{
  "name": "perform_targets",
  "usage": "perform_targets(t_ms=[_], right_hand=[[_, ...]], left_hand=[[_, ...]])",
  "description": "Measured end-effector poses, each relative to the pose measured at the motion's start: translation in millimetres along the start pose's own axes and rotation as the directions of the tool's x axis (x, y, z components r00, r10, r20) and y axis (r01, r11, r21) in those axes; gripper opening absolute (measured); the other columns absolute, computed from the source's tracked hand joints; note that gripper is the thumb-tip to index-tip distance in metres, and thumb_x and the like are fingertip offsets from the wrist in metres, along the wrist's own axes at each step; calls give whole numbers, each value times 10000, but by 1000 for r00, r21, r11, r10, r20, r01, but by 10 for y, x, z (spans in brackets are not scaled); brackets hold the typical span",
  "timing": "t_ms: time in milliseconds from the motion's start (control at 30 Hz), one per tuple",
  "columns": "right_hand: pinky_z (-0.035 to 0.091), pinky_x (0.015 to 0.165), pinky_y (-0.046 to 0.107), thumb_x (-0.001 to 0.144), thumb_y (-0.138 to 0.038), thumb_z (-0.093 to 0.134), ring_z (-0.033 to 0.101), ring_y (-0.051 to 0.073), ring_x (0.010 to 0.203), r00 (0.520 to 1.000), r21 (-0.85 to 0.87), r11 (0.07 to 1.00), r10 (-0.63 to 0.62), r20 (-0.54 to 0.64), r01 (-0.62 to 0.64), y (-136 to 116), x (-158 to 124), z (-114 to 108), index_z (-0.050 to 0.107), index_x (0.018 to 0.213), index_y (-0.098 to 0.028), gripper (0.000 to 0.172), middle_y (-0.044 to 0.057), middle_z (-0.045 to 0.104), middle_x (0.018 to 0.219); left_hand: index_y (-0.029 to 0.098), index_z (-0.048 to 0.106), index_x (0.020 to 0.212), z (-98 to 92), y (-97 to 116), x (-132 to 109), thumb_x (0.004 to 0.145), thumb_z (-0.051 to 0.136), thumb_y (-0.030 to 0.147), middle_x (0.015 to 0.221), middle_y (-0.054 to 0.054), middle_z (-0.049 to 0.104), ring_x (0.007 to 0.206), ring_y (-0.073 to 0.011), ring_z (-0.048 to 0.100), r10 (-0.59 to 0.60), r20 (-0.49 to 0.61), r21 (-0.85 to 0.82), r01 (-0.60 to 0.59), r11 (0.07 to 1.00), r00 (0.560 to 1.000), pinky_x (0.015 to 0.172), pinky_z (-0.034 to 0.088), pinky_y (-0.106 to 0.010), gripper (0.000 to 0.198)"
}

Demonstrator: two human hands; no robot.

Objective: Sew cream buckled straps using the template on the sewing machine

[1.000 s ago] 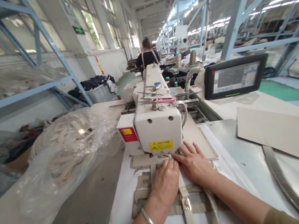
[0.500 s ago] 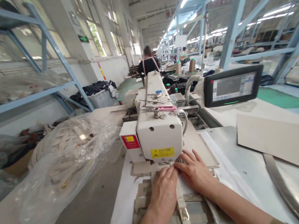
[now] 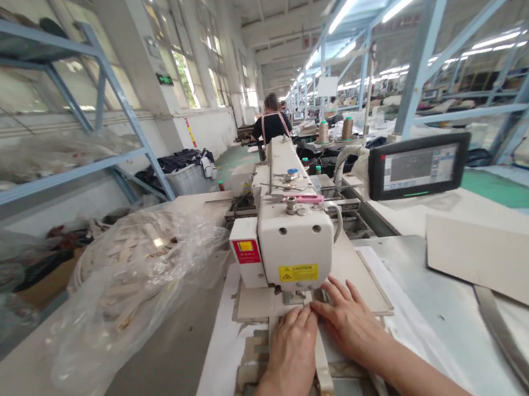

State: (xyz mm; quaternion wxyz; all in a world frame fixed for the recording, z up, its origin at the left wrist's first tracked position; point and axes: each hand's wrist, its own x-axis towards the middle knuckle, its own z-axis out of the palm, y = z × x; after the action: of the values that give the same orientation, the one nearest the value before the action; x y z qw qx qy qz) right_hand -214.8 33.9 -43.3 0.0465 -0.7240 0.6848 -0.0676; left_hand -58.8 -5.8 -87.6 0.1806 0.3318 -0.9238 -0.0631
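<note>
A narrow beige strap (image 3: pixel 322 364) with a small metal buckle runs from below the white sewing machine head (image 3: pixel 295 237) towards me. My left hand (image 3: pixel 294 348) has its fingers bent together on the strap, just in front of the machine's needle area. Beside it, my right hand (image 3: pixel 354 325) rests with fingers stretched and apart on the beige plate (image 3: pixel 369 295), its innermost digit reaching the strap by my left fingertips. The fingertip contact is partly hidden. Under my wrists lies a beige-edged clamp frame (image 3: pixel 347 369) on white sheeting.
Left of the machine, clear plastic (image 3: pixel 155 270) covers a heap of beige straps. A control screen (image 3: pixel 419 167) stands at the right, behind a beige board (image 3: pixel 510 272). Blue shelving (image 3: pixel 128 112) lines the left wall. Farther off, a person (image 3: pixel 273 122) has their back to me.
The whole view has shifted, so the machine appears lower and slightly farther right. Both hands stay at the strap in front of the machine head, with little change in their pose.
</note>
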Motion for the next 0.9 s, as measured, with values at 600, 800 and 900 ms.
perform_targets(t_ms=[600,800,900], right_hand=[[348,1161,579,961,-341,412,335,347,1447,990,74,997,21,143,-32,776,-853,-206,536,1437,-215,508,163,419,1538],[370,1147,570,969,-373,390,342,342,1441,993,118,992,33,112,-46,897,-972,-152,536,1437,-211,516,157,421,1535],[385,1144,537,982,-433,388,345,328,1438,994,149,987,54,98,-68,944,-1102,-108,549,1426,-243,509,120,420,1537]], left_hand=[[163,549,1386,-147,73,-170,912,439,-6,1444,-98,570,1332,-242,522,0,125,-69,9,998,992,1132,440,-372,515],[155,599,1329,-144,15,-77,937,480,29,1415,-111,592,1302,-253,547,-23,97,-27,26,999,995,1113,459,-389,429],[167,615,1311,-182,-53,-112,936,503,33,1415,-108,592,1302,-241,545,-14,82,-33,17,999,997,1118,449,-373,414]])
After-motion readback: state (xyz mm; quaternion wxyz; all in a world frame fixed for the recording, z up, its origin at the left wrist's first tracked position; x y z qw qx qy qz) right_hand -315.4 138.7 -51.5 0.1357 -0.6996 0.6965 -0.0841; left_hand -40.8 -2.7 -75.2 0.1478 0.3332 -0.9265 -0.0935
